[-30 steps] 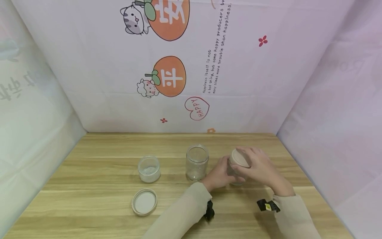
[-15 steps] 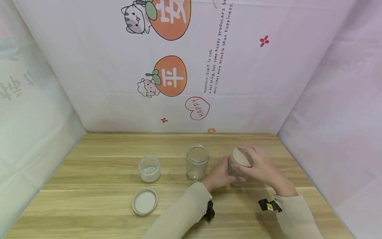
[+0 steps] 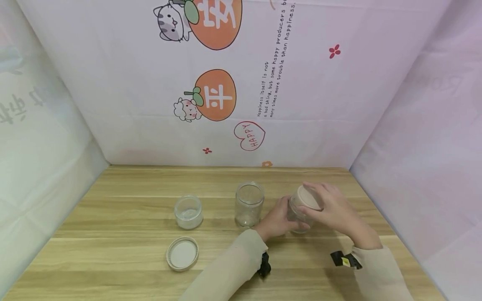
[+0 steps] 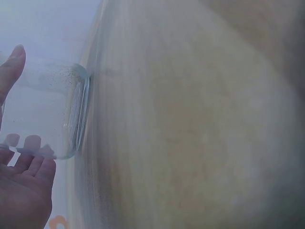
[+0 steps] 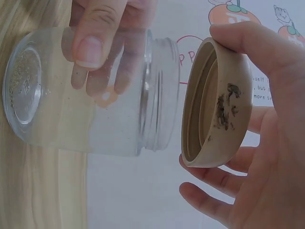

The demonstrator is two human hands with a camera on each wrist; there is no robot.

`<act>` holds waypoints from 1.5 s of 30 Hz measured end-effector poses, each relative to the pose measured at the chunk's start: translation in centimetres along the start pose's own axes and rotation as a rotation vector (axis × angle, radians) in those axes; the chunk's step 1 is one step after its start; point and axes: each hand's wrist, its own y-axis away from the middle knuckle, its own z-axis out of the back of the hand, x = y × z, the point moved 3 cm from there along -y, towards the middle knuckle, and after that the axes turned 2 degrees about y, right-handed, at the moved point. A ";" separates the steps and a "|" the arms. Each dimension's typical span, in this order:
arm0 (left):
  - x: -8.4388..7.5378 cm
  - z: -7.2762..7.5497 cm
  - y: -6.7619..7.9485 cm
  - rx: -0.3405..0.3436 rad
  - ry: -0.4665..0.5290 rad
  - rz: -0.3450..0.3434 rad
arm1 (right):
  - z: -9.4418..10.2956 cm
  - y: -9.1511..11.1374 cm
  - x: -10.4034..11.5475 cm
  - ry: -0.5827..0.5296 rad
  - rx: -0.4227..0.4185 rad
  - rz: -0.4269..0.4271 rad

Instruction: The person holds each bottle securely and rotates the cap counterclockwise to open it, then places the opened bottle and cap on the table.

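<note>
At the right of the table in the head view, my left hand (image 3: 278, 220) grips a clear glass jar (image 5: 116, 136) round its side, thumb on one side and fingers on the other. The jar stands upright on the table, with small specks near its base. My right hand (image 3: 339, 213) holds a beige screw lid (image 5: 233, 102) by its rim. That lid is tilted and just apart from the jar's threaded mouth, as the right wrist view shows; dark smudges mark its outer side. In the left wrist view the jar's base (image 4: 78, 112) meets the tabletop.
Left of the left hand stands a tall open glass jar (image 3: 249, 205). Farther left are a short open glass jar (image 3: 188, 213) and a second lid (image 3: 182, 254), inner side up, on the wooden table (image 3: 113, 259). Printed cloth walls (image 3: 301, 138) enclose the table's back and sides.
The lid in my right hand has moved slightly up and to the right, away from the jar's mouth. My left hand and the jar have stayed in place.
</note>
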 end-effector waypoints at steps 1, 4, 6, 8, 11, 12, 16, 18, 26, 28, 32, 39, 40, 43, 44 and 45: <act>0.0 0.0 0.0 0.000 -0.001 0.006 | 0.1 0.0 0.0 -0.002 -0.003 0.003; 0.0 0.1 0.0 0.002 -0.009 0.019 | 0.3 0.1 0.0 -0.011 -0.012 0.019; 0.0 0.1 0.0 0.005 -0.015 0.020 | 0.4 0.2 -0.1 -0.021 -0.018 0.024; -0.1 0.1 0.0 0.008 -0.019 0.012 | 0.6 0.2 -0.3 -0.031 -0.020 0.020; -0.3 0.2 0.0 0.017 -0.021 0.004 | 0.7 0.4 -0.4 -0.055 -0.007 -0.011; -0.4 0.2 0.0 0.019 -0.021 0.005 | 0.8 0.5 -0.5 -0.064 0.000 -0.026; -0.5 0.2 0.0 0.029 -0.041 0.024 | 1.2 0.8 -0.5 -0.094 0.042 -0.086; -0.5 0.2 -0.1 0.029 -0.060 0.032 | 1.4 1.0 -0.6 -0.099 0.054 -0.100; -0.2 0.2 -0.2 0.020 -0.095 0.052 | 1.9 1.8 -0.8 -0.100 0.039 -0.052; -0.1 0.2 -0.2 0.016 -0.103 0.051 | 1.9 2.1 -0.9 -0.115 0.044 -0.046; 0.0 0.1 -0.4 0.012 -0.105 0.036 | 2.1 2.6 -1.2 -0.145 0.075 -0.052; 0.1 0.0 -0.4 0.031 -0.055 0.029 | 2.3 3.3 -1.4 -0.192 0.116 -0.083; 0.0 0.0 -0.3 0.030 -0.058 0.033 | 2.3 3.4 -1.5 -0.208 0.121 -0.093; -0.1 0.1 -0.3 0.033 -0.049 0.026 | 2.5 3.6 -1.6 -0.241 0.130 -0.109; -0.1 0.1 -0.3 0.034 -0.045 0.024 | 2.6 3.7 -1.6 -0.249 0.133 -0.113; -0.2 0.1 -0.3 0.034 -0.039 0.021 | 2.6 3.7 -1.6 -0.258 0.137 -0.115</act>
